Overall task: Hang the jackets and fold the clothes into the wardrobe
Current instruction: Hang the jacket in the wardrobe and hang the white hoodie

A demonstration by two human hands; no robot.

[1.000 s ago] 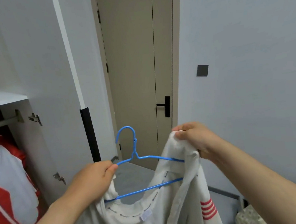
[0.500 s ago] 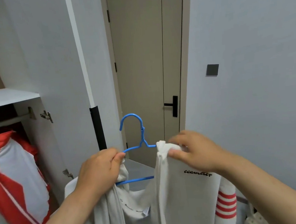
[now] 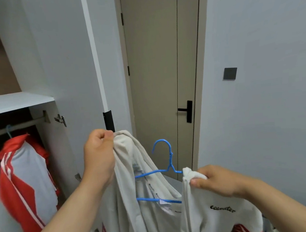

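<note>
Putting the jacket on its hanger: the left hand (image 3: 99,158) grips the white jacket (image 3: 211,222) by one raised shoulder, the right hand (image 3: 216,181) pinches the other collar edge, and the blue hanger (image 3: 169,163) sits between them. Next, probably, seat both shoulders, then hook it onto the wardrobe rail (image 3: 15,127) at far left.

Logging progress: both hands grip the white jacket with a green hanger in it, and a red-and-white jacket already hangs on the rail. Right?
Not quite. The head view shows the hanger is blue, not green. Otherwise yes: the left hand and right hand grip the white jacket, and a red-and-white jacket hangs on the rail.
</note>
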